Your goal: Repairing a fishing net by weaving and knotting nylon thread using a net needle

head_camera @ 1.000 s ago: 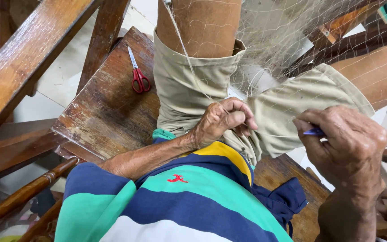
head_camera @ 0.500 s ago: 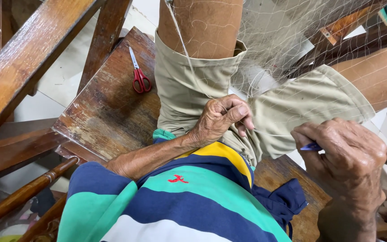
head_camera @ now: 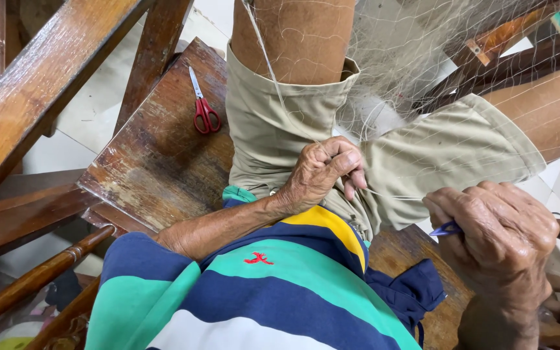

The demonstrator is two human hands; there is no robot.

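A fine pale fishing net (head_camera: pixel 416 58) hangs over my knees and khaki shorts (head_camera: pixel 422 155). My left hand (head_camera: pixel 322 172) rests at my lap and pinches strands of the net between thumb and fingers. My right hand (head_camera: pixel 497 236) is closed around a small blue netting needle (head_camera: pixel 445 228), whose tip pokes out toward the left. A thin line (head_camera: pixel 390 194) runs taut between the two hands. I sit on a worn wooden bench (head_camera: pixel 157 162) in a striped shirt.
Red-handled scissors (head_camera: pixel 203 107) lie on the bench to the left of my thigh. Thick wooden beams (head_camera: pixel 40 78) cross the upper left, and a wooden rail (head_camera: pixel 27 285) runs at the lower left. More wooden frame pieces (head_camera: pixel 520 32) stand at the upper right.
My right hand has dropped lower and to the right with the blue needle, drawing the line out. My left hand has stayed on the net at my lap.
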